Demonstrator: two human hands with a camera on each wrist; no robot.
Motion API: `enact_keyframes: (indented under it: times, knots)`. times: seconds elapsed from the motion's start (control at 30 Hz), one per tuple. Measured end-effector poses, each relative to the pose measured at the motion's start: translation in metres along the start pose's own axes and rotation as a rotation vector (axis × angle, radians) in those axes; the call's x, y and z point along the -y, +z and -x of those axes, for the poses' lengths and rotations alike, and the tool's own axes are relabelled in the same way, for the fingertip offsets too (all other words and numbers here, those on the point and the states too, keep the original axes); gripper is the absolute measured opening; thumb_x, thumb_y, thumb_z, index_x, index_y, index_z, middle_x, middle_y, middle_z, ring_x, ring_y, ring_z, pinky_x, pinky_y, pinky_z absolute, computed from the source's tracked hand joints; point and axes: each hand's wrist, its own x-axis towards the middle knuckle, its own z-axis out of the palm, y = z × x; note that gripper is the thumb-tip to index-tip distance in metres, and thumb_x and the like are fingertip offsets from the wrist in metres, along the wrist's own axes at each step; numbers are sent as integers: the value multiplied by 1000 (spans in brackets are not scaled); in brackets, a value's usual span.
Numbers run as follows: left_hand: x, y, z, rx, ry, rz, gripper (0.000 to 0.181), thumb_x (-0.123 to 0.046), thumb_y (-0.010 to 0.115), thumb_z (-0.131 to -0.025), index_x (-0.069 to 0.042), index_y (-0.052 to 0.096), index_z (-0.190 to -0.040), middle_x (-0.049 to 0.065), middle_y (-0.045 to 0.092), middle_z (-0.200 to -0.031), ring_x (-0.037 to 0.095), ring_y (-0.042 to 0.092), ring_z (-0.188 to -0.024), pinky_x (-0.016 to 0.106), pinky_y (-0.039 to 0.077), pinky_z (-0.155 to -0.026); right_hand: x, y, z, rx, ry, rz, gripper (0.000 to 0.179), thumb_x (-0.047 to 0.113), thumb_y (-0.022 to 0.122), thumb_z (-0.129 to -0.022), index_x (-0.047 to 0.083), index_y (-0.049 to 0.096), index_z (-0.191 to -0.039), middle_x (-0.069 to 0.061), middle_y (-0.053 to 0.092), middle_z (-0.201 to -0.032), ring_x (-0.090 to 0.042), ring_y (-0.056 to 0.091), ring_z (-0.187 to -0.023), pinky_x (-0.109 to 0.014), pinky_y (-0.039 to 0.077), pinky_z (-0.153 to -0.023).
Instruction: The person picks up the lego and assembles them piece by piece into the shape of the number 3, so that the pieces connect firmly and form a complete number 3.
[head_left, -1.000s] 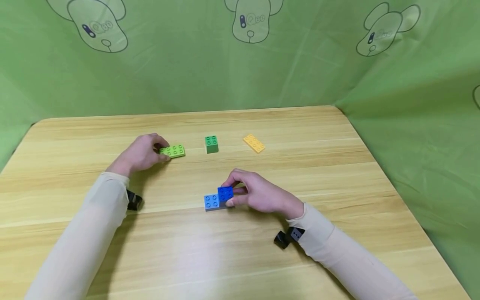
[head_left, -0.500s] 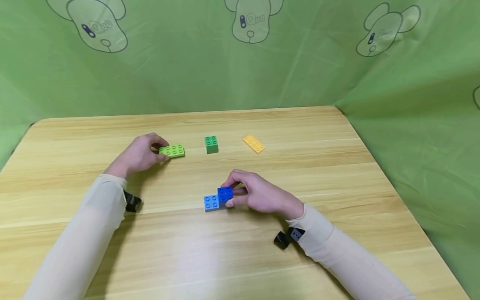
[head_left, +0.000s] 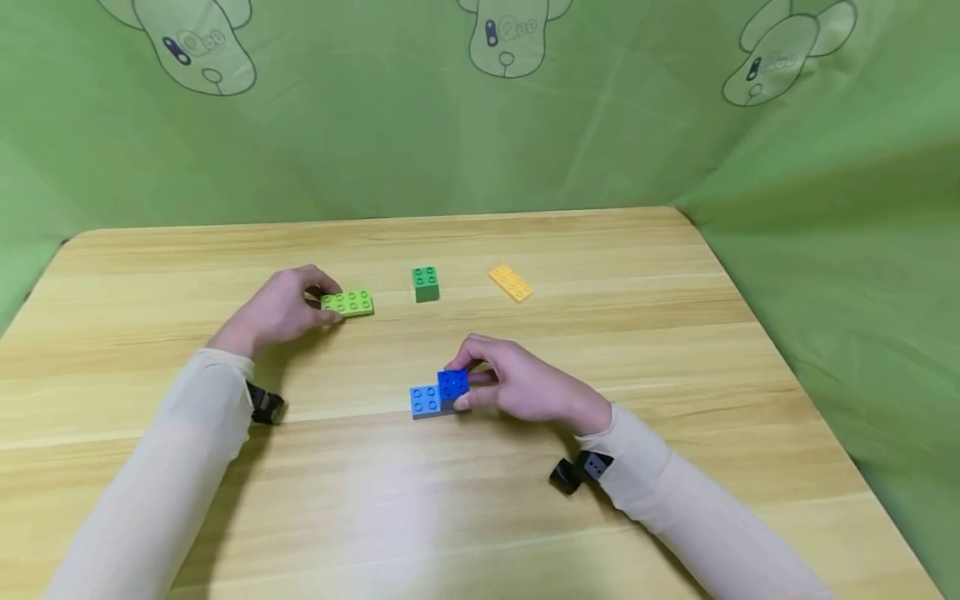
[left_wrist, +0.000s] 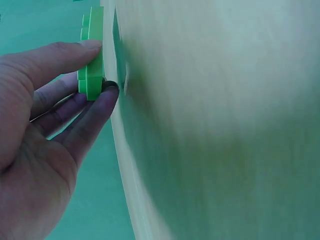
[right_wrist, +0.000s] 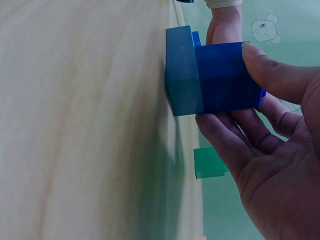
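Note:
My left hand (head_left: 279,312) pinches the near end of a flat lime-green 2x4 toy brick (head_left: 352,303) between thumb and fingers. In the left wrist view this lime-green brick (left_wrist: 95,55) is held just off the tabletop, with a gap showing beneath. At the table's middle, my right hand (head_left: 528,385) grips a dark blue 2x2 brick (head_left: 453,383) by its sides. That brick sits on the right half of a light blue brick (head_left: 425,402), whose left studs stay bare. In the right wrist view the dark blue brick (right_wrist: 227,77) is flush against the light blue one (right_wrist: 183,72).
Behind the hands, a green 2x2 brick (head_left: 426,285) stands on the wooden table (head_left: 600,517). To its right lies a flat yellow-orange plate (head_left: 511,283), turned at an angle. A green curtain (head_left: 360,125) hangs past the table's far and right edges.
The head view has tilted slightly, shifting the whole scene a little. Both hands keep the same holds on their bricks, with hardly any movement.

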Motion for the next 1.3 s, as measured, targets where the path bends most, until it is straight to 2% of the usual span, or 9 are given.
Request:
enact_keyframes:
  times: [0.13, 0.3, 0.53, 1.03, 1.3]
  knots:
    - [-3, -1, 3, -2, -14, 8, 42, -12, 75, -86, 1, 60, -124, 18, 60, -118, 35, 57, -107, 50, 45, -95, -1, 0, 1, -4, -3, 2, 26, 10, 77, -86, 9, 61, -106, -1, 60, -114, -17, 59, -107, -27, 50, -93]
    - [-8, -2, 9, -13, -38, 76, 43, -14, 75, -88, 0, 60, -126, 20, 59, -122, 36, 57, -112, 49, 46, -96, -2, 0, 0, -4, -8, -4, 25, 11, 77, -86, 9, 61, -106, -1, 61, -113, -17, 59, -107, -27, 50, -93]
    - [-16, 2, 17, -38, -13, 168, 40, -15, 76, -88, -1, 63, -123, 16, 61, -120, 33, 60, -110, 43, 51, -91, -3, 0, 0, 0, 0, -15, 26, 10, 77, -86, 9, 61, -106, -2, 60, -114, -17, 59, -107, -27, 50, -93]
    - [-30, 10, 28, -35, -26, 316, 40, -14, 78, -86, -4, 64, -122, 12, 60, -121, 27, 62, -107, 32, 54, -85, -2, -1, -1, 6, 10, -3, 26, 10, 77, -86, 9, 61, -106, -1, 61, -113, -17, 59, -106, -28, 50, -92]
    - [-33, 17, 34, -43, 7, 345, 40, -14, 79, -85, -3, 64, -121, 12, 59, -123, 26, 63, -107, 28, 54, -84, -1, -1, -1, 5, 22, -3, 28, 10, 78, -85, 8, 61, -107, -2, 60, -112, -17, 59, -105, -28, 51, -92]
